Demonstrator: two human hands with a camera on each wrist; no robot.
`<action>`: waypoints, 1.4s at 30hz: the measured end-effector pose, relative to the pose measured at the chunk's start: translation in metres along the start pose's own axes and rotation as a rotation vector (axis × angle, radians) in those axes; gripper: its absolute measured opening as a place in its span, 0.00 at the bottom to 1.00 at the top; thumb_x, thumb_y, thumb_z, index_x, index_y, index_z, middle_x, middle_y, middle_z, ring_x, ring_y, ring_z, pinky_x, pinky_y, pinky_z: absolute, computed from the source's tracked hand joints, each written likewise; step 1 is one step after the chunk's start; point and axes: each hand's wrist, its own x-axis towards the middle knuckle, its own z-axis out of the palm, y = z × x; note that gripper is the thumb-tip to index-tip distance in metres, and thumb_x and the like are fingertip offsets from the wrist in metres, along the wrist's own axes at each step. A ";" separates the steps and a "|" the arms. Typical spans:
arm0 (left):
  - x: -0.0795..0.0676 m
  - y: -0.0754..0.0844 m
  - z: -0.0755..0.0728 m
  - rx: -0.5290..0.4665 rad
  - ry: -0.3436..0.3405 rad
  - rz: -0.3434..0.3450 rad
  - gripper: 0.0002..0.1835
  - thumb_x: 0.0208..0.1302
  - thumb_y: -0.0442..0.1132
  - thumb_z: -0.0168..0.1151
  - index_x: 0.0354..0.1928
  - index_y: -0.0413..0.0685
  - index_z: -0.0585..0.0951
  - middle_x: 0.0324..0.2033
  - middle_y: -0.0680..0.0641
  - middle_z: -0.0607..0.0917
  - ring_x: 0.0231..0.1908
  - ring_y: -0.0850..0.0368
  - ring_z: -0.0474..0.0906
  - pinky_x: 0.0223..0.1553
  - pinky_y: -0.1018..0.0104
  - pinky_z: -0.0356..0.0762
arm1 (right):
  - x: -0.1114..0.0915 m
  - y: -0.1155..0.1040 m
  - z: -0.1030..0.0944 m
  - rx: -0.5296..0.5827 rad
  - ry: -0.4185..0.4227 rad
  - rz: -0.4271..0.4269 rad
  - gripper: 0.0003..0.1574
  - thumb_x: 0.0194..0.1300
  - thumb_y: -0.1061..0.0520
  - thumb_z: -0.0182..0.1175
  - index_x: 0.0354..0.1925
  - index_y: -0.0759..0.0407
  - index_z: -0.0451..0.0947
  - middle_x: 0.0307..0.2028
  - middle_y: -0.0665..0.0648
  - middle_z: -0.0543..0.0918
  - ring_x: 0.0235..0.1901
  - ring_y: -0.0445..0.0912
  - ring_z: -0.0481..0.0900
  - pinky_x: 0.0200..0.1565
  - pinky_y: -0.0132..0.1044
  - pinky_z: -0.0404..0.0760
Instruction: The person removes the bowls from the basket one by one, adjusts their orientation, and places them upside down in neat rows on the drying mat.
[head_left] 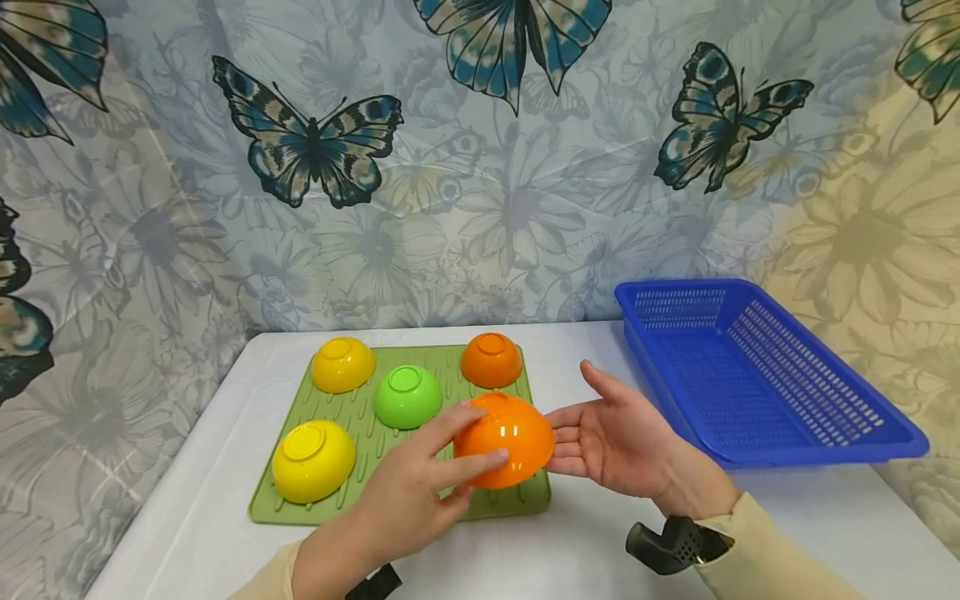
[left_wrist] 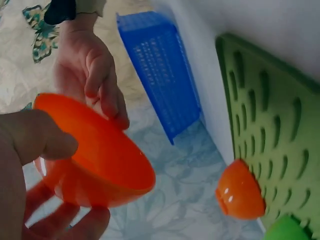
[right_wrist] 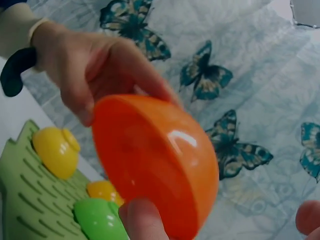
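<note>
An orange bowl, tilted with its base up, is held above the near right part of the green ribbed drying mat. My left hand grips it, thumb over the inside of the rim and fingers spread on the outside, as the left wrist view shows. To its right my right hand stands with straight fingers and raised thumb, fingertips close to the bowl's edge; whether they touch it I cannot tell. Upside down on the mat are two yellow bowls, a green bowl and a darker orange bowl.
A blue perforated plastic basket stands at the right of the white-covered table. Behind the table hangs a cloth printed with butterflies and flowers.
</note>
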 end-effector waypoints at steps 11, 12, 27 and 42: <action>0.001 -0.005 -0.003 0.199 -0.113 0.324 0.27 0.49 0.35 0.78 0.54 0.62 0.87 0.61 0.44 0.77 0.66 0.43 0.67 0.61 0.61 0.71 | 0.007 0.008 0.003 -0.355 0.180 0.062 0.36 0.78 0.37 0.45 0.49 0.70 0.78 0.46 0.66 0.84 0.46 0.55 0.84 0.53 0.49 0.80; 0.001 -0.005 -0.003 0.209 -0.119 0.339 0.27 0.49 0.35 0.78 0.54 0.63 0.87 0.62 0.44 0.77 0.67 0.43 0.67 0.62 0.60 0.70 | 0.008 0.009 0.004 -0.385 0.188 0.061 0.34 0.78 0.39 0.47 0.49 0.70 0.79 0.45 0.65 0.84 0.46 0.55 0.84 0.52 0.49 0.81; -0.003 -0.007 -0.002 0.221 -0.188 0.381 0.32 0.52 0.31 0.74 0.60 0.63 0.83 0.69 0.44 0.70 0.71 0.44 0.60 0.65 0.53 0.66 | 0.016 0.022 0.009 -0.567 0.321 -0.006 0.25 0.70 0.55 0.62 0.52 0.78 0.76 0.43 0.66 0.85 0.43 0.60 0.85 0.46 0.54 0.83; 0.011 -0.002 -0.005 -0.991 -0.030 -0.994 0.57 0.60 0.45 0.74 0.79 0.39 0.45 0.70 0.31 0.62 0.65 0.40 0.68 0.60 0.51 0.72 | 0.024 0.024 0.013 -0.697 0.436 -0.169 0.33 0.66 0.56 0.67 0.57 0.81 0.72 0.44 0.65 0.85 0.41 0.54 0.86 0.47 0.47 0.84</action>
